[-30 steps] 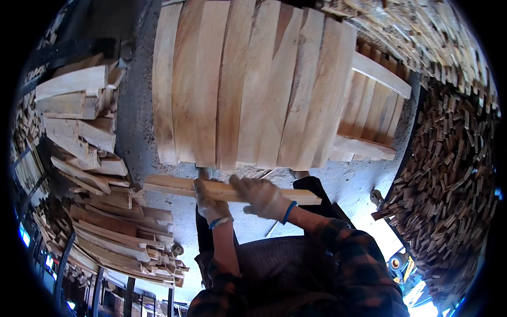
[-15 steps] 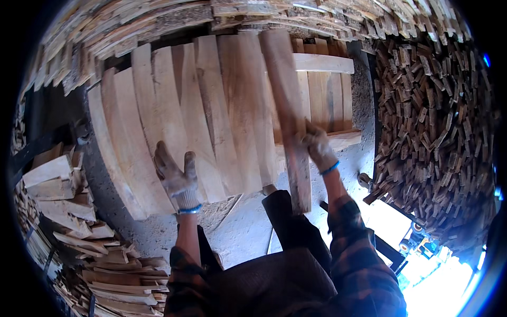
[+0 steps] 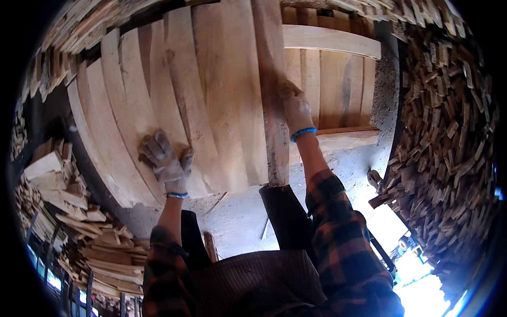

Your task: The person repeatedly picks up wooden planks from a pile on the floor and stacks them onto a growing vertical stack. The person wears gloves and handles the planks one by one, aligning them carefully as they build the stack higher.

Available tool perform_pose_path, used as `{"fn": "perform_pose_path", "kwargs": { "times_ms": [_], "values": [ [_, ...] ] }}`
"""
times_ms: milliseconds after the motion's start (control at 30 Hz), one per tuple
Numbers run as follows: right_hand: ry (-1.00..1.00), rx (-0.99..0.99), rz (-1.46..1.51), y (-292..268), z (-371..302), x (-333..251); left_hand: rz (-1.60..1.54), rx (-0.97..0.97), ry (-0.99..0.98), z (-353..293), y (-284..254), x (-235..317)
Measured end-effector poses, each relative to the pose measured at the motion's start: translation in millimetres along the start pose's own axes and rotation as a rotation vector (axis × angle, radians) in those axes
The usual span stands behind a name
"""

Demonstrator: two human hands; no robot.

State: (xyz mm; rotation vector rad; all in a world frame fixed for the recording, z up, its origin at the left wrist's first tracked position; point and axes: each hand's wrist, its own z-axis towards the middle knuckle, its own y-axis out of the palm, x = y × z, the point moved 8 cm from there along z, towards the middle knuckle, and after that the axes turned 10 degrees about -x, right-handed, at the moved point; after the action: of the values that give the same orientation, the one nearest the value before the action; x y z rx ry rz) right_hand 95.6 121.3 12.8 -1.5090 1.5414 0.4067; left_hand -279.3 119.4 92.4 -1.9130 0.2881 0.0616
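While the left grip (image 3: 166, 159) lies spread on boards (image 3: 208, 105), the right grip (image 3: 296, 108) clasps a plank (image 3: 271, 63).

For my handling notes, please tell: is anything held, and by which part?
The right hand holds the dark board by its right edge, about midway along; the left hand, on pale boards, holds nothing.

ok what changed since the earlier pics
The board turned from crosswise to lengthwise and moved forward to the right end of the row of boards; the right hand stays on it. The left hand let go and rests on the row. The right woodpile looks unchanged.
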Motion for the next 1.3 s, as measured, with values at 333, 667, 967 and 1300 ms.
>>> {"fn": "perform_pose_path", "kwargs": {
  "times_ms": [333, 667, 967, 1300],
  "values": [
    [0.1, -0.119, -0.139, 8.4, 25.8, -19.6, -0.029, 0.043, 0.0, -4.9, 2.0, -3.2],
    [-0.207, -0.206, -0.758, 19.5, 27.3, -80.0, -0.553, -0.013, 0.074, -14.0, -1.5, -17.9],
    [0.099, -0.822, 0.092, 318.8, -218.1, -178.9, -1.312, 0.307, -0.64, -172.3, 13.5, -295.2],
    [0.073, -0.931, 0.344, 648.7, -142.6, -297.2, -1.169, 0.536, -1.082, -176.6, 85.4, -687.3]
  ]
}}
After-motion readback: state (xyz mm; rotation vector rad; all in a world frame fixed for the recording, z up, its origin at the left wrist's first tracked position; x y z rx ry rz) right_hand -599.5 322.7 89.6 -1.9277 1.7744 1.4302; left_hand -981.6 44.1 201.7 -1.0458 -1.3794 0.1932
